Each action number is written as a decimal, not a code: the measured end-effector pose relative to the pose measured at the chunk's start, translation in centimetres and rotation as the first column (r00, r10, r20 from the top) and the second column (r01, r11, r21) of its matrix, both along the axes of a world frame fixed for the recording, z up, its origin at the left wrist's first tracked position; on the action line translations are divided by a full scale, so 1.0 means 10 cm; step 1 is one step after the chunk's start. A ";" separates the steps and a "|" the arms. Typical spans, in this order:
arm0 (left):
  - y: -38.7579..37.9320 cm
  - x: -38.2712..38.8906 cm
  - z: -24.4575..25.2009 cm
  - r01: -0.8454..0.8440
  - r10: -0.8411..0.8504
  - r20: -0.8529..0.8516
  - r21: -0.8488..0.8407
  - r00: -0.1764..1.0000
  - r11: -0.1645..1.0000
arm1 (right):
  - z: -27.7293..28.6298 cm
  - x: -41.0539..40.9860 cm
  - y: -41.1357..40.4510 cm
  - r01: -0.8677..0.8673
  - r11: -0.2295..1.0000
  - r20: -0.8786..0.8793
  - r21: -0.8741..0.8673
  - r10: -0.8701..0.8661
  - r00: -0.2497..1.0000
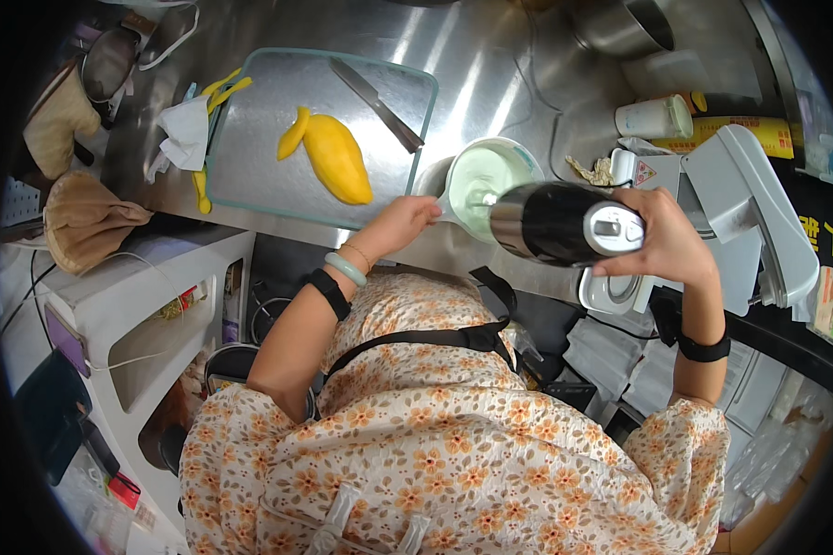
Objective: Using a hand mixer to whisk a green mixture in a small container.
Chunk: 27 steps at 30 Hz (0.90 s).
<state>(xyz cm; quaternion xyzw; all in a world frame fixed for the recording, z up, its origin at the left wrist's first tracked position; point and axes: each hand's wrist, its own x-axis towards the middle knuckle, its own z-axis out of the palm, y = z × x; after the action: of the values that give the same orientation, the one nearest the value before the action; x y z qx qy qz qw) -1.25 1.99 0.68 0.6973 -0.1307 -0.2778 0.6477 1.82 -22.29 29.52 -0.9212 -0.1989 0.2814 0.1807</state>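
Note:
My left hand [409,220] grips the handle of a white measuring jug [527,156] near the counter's front edge. Pale green-white stuff [477,182] lies inside the jug. In my right hand [666,239] is a black and steel hand blender [552,223], tilted, its shaft reaching into the jug. To the left lies a cutting board [250,166] with a teal rim. A peeled mango [337,159] and a smaller mango piece [293,139] rest on it, beside a knife [375,104]. Yellow mango peels [201,191] and a crumpled white tissue [186,132] are at the board's left edge.
A white and grey kitchen machine [750,215] stands at the right, near a white lidded cup [652,116]. A steel container [625,28] is at the back right. A black cord [555,139] runs across the steel counter. An oven mitt [59,125] and a brown cloth bag [90,222] are at the left.

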 end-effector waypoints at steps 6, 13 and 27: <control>0.03 -0.01 0.09 0.001 -0.002 -0.063 -0.021 0.998 1.000 | 0.03 0.08 -0.01 0.145 0.989 0.159 -0.038 -0.138 0.978; 0.02 -0.02 -0.02 0.009 -0.009 0.013 -0.013 1.000 1.000 | 0.03 0.07 0.09 -0.044 0.999 0.089 -0.005 0.044 0.995; -0.02 0.02 0.12 0.004 -0.002 0.062 -0.020 0.998 1.000 | -0.01 0.04 0.14 0.098 0.995 0.086 -0.038 -0.094 0.992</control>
<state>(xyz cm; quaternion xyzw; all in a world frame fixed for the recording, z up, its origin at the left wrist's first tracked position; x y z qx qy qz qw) -1.05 1.78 1.89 0.6988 -0.1546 -0.2556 0.6499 2.25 -20.84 29.47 -0.9443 -0.1559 0.2376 0.1660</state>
